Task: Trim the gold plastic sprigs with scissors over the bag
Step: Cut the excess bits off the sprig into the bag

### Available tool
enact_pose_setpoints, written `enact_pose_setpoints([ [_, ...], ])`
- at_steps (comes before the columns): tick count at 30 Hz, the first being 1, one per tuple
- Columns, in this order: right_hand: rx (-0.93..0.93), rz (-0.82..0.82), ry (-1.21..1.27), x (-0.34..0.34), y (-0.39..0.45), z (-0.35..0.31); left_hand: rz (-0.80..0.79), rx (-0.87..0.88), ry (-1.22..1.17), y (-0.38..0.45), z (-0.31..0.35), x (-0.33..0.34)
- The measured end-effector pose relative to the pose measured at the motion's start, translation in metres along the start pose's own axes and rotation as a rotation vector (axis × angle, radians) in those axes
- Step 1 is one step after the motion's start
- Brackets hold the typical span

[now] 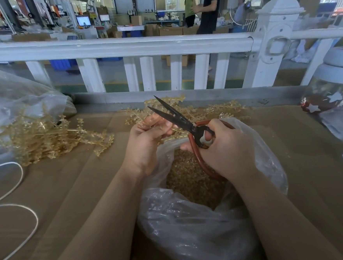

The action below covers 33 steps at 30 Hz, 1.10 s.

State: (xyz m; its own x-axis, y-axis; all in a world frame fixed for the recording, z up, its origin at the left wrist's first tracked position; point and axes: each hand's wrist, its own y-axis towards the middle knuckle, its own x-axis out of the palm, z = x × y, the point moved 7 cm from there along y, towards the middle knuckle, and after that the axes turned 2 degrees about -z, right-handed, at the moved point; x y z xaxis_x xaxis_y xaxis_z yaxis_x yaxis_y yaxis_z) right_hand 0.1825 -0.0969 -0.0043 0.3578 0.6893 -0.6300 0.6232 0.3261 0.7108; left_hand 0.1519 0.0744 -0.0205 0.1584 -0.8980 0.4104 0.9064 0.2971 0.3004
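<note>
My left hand [147, 139] grips a gold plastic sprig [175, 132] just above the open mouth of a clear plastic bag [193, 225]. My right hand [226, 146] holds black scissors [176, 117] by their red-brown loop handles, fingers through the loops. The blades are parted and point up and away to the left, above the sprig. Small gold trimmed pieces [192, 177] fill the bag below both hands.
A heap of gold sprigs [45, 136] lies at the left, partly under another clear bag [12, 100]; more sprigs [215, 108] lie behind the hands. White cord [25, 225] loops at the left. A white railing [120, 46] bounds the cardboard-covered table; a star-marked jar [330, 90] stands right.
</note>
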Motion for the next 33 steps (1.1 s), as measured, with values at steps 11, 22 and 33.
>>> enact_pose_setpoints([
  [11, 0.063, -0.081, -0.019, 0.0047, 0.0022, 0.0059, 0.028, 0.021, 0.109, 0.0014, 0.0005, -0.0037],
  [22, 0.079, -0.096, -0.058, 0.0043, 0.0038, 0.0078, 0.037, 0.079, 0.264, 0.0015, 0.0068, -0.006],
  [33, 0.077, -0.045, -0.065, 0.0, 0.0027, 0.0046, -0.005, 0.051, 0.152, 0.0019, 0.0015, -0.0025],
])
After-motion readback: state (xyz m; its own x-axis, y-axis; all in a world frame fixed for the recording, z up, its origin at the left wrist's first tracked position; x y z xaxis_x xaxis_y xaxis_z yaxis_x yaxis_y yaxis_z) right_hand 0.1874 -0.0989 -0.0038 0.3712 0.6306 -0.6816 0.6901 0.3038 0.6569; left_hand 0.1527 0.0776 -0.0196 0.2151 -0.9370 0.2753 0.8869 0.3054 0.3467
